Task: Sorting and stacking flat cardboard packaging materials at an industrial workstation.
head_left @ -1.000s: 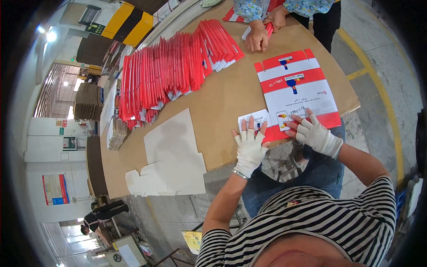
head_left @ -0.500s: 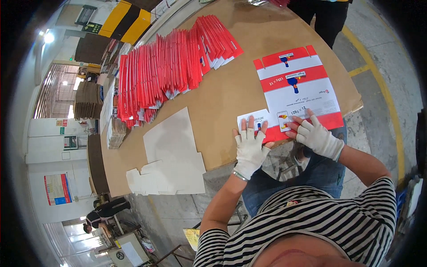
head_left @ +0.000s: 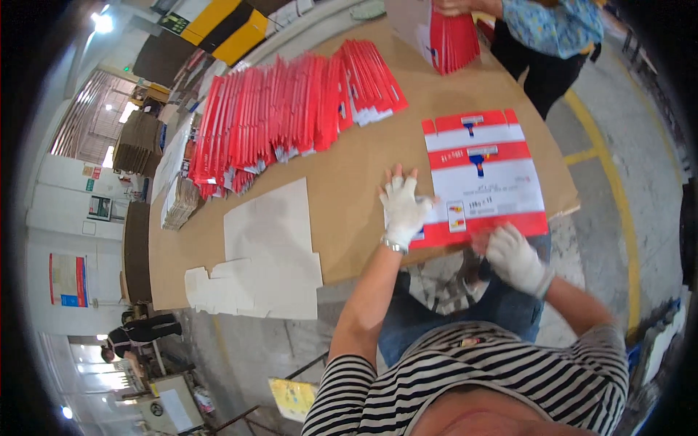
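A flat red and white printed carton [head_left: 502, 190] lies on the brown table near its right end. My left hand [head_left: 406, 209], in a white glove with bare fingertips, is open with fingers spread over the carton's left flap, hiding most of it. By the carton's near edge is my right hand [head_left: 515, 258], gloved the same way. Its fingers are bent toward that edge but smeared by motion, so whether they grip it is unclear.
A long row of red folded cartons [head_left: 276, 109] stands along the table's far left. Plain greyish-white cardboard [head_left: 273, 240] lies nearer, overhanging the edge. At the far right, a co-worker's hand [head_left: 454, 7] rests on a bundle of red cartons [head_left: 452, 45].
My right hand has drawn back from the carton's printed face to its near edge. My left hand stays over the left flap. A co-worker's arms and a carton bundle have come into view.
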### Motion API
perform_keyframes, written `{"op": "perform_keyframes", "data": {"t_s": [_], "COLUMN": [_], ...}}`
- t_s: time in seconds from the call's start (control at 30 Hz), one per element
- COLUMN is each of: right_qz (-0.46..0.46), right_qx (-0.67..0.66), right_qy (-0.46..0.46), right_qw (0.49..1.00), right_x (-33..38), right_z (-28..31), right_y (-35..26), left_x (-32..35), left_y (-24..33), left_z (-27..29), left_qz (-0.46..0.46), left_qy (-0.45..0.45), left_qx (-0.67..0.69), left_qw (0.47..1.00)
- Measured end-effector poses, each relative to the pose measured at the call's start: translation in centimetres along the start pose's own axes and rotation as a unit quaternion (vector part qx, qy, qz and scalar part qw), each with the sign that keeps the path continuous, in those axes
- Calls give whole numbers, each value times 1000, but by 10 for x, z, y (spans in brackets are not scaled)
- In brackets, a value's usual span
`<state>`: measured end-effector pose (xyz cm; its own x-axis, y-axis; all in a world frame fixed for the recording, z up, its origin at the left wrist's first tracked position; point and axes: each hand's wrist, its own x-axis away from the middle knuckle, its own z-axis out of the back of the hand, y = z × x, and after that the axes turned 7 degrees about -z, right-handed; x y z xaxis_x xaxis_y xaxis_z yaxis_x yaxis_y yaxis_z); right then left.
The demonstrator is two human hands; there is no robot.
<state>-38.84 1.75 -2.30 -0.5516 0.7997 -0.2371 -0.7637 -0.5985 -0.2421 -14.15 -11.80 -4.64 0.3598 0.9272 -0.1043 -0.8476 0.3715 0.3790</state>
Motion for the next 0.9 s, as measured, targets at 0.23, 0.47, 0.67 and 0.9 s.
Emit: {"op": "perform_keyframes", "data": {"t_s": [0.23, 0.47, 0.67, 0.9], "right_qz": [-424, -503, -430, -332], "right_qx": [-689, -382, -370, -264], "right_qy": [33, 122, 113, 104], "right_qw": [587, 766, 816, 899], "right_x": [60, 41, -22, -239], "right_z": [-6, 35, 74, -10], "right_y": [-61, 59, 192, 274], "left_x": [104, 118, 184, 266], "left_y": [86, 38, -87, -130], "left_z": [-22, 38, 107, 96], "left_qz": [6, -84, 114, 318], "left_qy": [-9, 41, 22, -62], "left_qx": [422, 233, -156, -180], "left_qw": [907, 968, 981, 929]}}
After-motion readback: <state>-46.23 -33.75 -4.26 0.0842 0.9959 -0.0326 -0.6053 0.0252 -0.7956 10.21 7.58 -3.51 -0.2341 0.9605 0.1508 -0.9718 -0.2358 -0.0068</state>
